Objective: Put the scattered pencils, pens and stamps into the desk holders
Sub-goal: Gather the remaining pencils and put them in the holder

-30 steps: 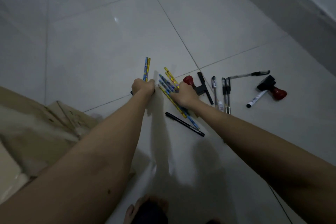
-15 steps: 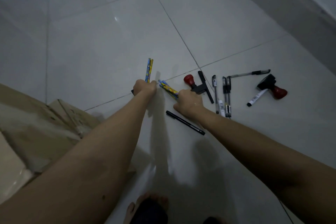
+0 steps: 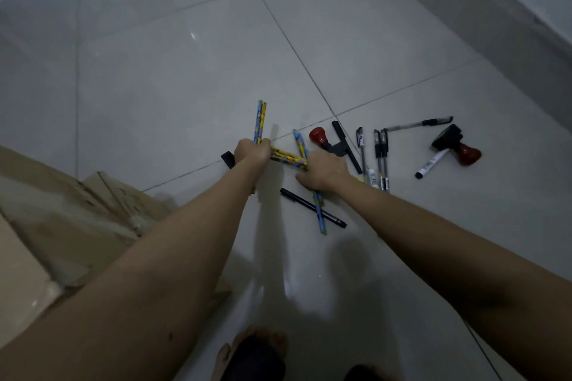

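Left hand [image 3: 252, 151] clenching around two slim patterned pencils [image 3: 260, 120], blue and yellow, standing nearly upright above the knuckles. Right hand [image 3: 325, 172] curling over a bunch of yellow-and-blue pencils [image 3: 289, 159] bridging toward the left fingers; exact finger hold hidden by the back of the hand. One blue pencil [image 3: 318, 213] running under the right palm, tip showing beyond the fingers, tail lying nearer the body and crossing a thin black pen [image 3: 312, 208] flat on the floor.

Just beyond the right fingers, lying on its side, a stamp with a round red knob [image 3: 318, 135] and a black bar-shaped base [image 3: 346, 147]. To the right of those fingers, three clear-barrelled gel pens [image 3: 379, 161] lying almost parallel, black caps pointing away, with a fourth gel pen [image 3: 418, 124] angled beyond them. Farther right, a second red-knobbed stamp [image 3: 456, 145] tipped over, touching a white marker with a black cap [image 3: 431, 162]. Small black block [image 3: 227, 159] peeking out at the left of the left wrist.

Brown cardboard boxes [image 3: 62, 226], flaps loose, sitting beside the left forearm. Glossy pale floor tiles [image 3: 185, 71] with thin dark grout lines reflecting dim light; a light wall [image 3: 510, 9] rising at far right. Bare toes [image 3: 229, 356] showing at the bottom edge.
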